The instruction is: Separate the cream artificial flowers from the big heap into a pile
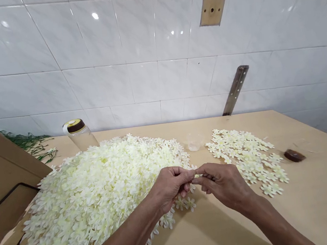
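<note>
My left hand point(174, 186) and my right hand point(222, 181) meet fingertip to fingertip just above the table. Both are closed in a pinch. A pale yellow-white bit of an artificial flower point(197, 175) shows between the fingertips, mostly covered by them. Left of and behind my left hand spreads a big heap of pale artificial flowers point(105, 183), with a few loose flowers point(189, 203) under my wrist. Beyond my right hand lies a smaller, flatter spread of the same flowers point(246, 147).
A small clear plastic cup point(194, 142) stands behind my hands. At right lies a dark brown object point(294, 155). A clear bottle point(82, 136) stands behind the heap, near green artificial stems point(31, 143). Cardboard point(3, 177) borders the left; a metal strip point(236, 90) leans against the tiled wall.
</note>
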The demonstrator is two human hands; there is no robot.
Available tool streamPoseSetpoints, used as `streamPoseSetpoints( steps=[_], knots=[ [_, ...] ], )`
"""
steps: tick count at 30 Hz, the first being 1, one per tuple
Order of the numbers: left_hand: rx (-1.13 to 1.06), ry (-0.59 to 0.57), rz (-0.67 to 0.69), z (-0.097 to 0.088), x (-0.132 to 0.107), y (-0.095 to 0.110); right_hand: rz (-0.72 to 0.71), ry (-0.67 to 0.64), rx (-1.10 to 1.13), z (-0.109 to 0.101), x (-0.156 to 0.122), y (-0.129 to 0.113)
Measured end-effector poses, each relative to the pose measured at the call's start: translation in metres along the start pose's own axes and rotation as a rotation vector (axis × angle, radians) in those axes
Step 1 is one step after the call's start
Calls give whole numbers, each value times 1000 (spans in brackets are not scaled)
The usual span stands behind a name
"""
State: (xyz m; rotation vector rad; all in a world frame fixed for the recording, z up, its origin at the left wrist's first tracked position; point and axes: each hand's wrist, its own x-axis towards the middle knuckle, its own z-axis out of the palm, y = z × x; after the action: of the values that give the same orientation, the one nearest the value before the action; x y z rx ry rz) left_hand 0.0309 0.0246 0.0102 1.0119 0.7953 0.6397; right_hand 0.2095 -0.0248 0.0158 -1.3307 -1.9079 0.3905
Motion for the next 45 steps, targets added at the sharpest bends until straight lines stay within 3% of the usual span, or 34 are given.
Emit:
streamPoseSetpoints(
  steps=[5,11,17,22,28,34,38,45],
  knots=[
    [-56,55,34,4,0,-3,-78,64,-218,11,-2,3],
    [-149,101,36,3,2,-8,-36,-94,-46,11,-1,0],
    [-123,-32,-4,1,1,-5,39,-141,91,1,1,0],
    [-112,44,30,4,1,-8,15,-60,-61,1,0,1],
    [-251,44,27,8,1,-12,-19,60,-191,10,-2,5],
    [-210,76,2,6,1,-6,-21,2,-17,3,-1,2],
    [-117,100,14,4,1,-4,-104,-69,-49,-1,-2,4],
    [-177,62,12,6,1,-10,-38,-83,-76,-2,-1,2]
  ],
)
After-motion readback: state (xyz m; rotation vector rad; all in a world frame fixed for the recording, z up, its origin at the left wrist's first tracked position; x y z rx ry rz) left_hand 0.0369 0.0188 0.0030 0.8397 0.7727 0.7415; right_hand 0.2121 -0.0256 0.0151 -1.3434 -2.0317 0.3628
